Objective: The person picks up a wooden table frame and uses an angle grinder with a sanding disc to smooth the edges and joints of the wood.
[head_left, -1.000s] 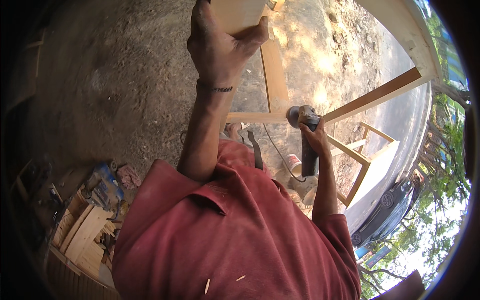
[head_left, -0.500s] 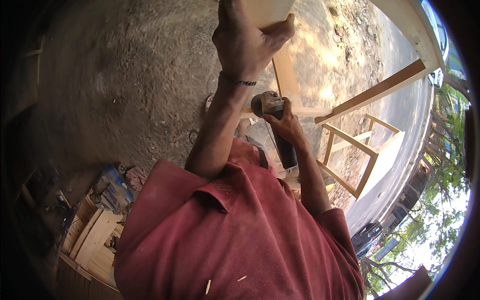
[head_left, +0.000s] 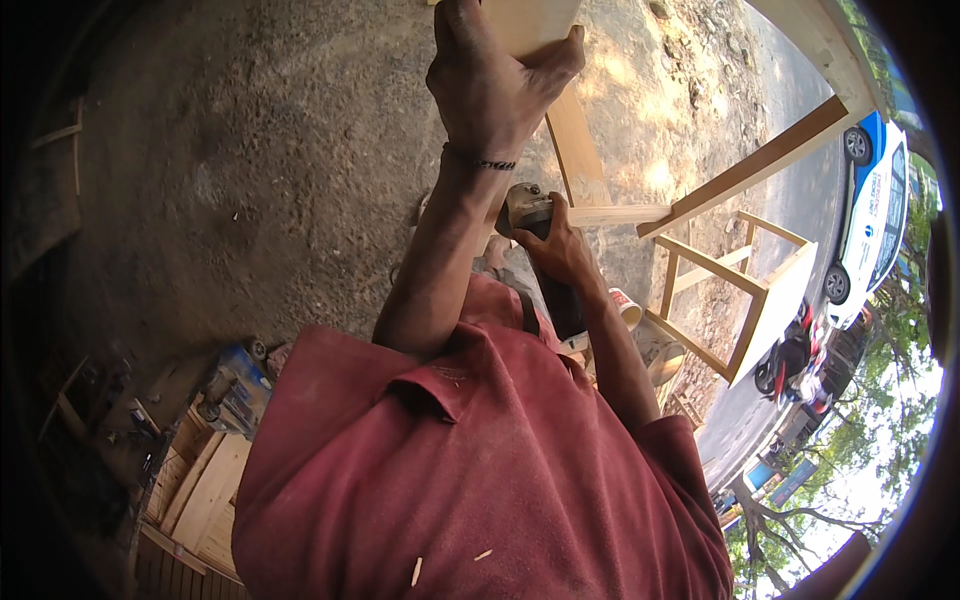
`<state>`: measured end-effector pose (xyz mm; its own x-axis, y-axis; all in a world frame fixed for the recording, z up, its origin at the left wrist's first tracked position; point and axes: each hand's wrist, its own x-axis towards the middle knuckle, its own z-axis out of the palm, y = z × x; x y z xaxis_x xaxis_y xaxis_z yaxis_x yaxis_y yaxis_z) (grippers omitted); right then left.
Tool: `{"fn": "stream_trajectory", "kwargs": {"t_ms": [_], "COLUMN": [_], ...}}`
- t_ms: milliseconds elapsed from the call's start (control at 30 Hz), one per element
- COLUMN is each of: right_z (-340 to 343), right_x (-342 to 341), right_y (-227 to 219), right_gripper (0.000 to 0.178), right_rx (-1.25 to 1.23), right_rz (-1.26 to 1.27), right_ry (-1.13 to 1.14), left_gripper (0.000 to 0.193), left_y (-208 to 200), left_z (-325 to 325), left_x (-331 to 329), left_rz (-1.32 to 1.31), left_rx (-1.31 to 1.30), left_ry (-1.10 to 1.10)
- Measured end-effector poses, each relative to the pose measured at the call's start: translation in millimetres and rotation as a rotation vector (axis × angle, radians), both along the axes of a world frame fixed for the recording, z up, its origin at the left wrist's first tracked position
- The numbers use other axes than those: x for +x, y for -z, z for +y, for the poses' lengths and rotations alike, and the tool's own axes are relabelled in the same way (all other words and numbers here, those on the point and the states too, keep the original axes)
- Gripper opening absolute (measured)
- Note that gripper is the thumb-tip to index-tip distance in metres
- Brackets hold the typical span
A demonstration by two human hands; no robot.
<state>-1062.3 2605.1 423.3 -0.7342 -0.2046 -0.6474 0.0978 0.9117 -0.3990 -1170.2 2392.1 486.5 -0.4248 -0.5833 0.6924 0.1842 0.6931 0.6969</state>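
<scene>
My left hand (head_left: 487,85), with a dark bracelet at its wrist, is closed around the edge of a pale wooden board (head_left: 530,28) at the top of the view. Lower and to the right, my right hand (head_left: 562,245) grips the body of an angle grinder (head_left: 557,300). The grinder's metal head (head_left: 530,203) points up, close to the left forearm, which partly hides its disc. Beside it, a wooden rail (head_left: 618,215) and a slanting wooden piece (head_left: 578,145) belong to the frame of a wooden piece of furniture that the board seems joined to.
A second wooden frame, stool-like (head_left: 712,268), lies tipped on the rough ground (head_left: 290,180) at right. Near my right forearm is a pale container (head_left: 627,308). Lumber (head_left: 210,490) is stacked at lower left. On the road stand a white and blue car (head_left: 877,215) and a motorcycle (head_left: 785,362).
The grinder and my right hand have shifted slightly left and tilted. My left hand keeps its grip on the board. The car and motorcycle have come into view on the road.
</scene>
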Motion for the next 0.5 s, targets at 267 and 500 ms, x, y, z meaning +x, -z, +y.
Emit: {"fn": "stream_trajectory", "kwargs": {"t_ms": [267,500], "right_z": [13.2,71.2], "right_x": [13.3,-23.2], "right_y": [-11.6,-11.5], "right_gripper": [0.101,0.098], "right_rx": [0.029,0.063], "right_rz": [-0.077,-0.024], "right_ry": [0.083,0.097], "left_gripper": [0.091,0.090], "left_y": [-6.9,-10.0], "left_z": [-0.9,4.6], "left_x": [1.3,0.5], "left_rz": [0.027,0.036], "left_rx": [0.027,0.136], "left_ry": [0.036,0.052]}}
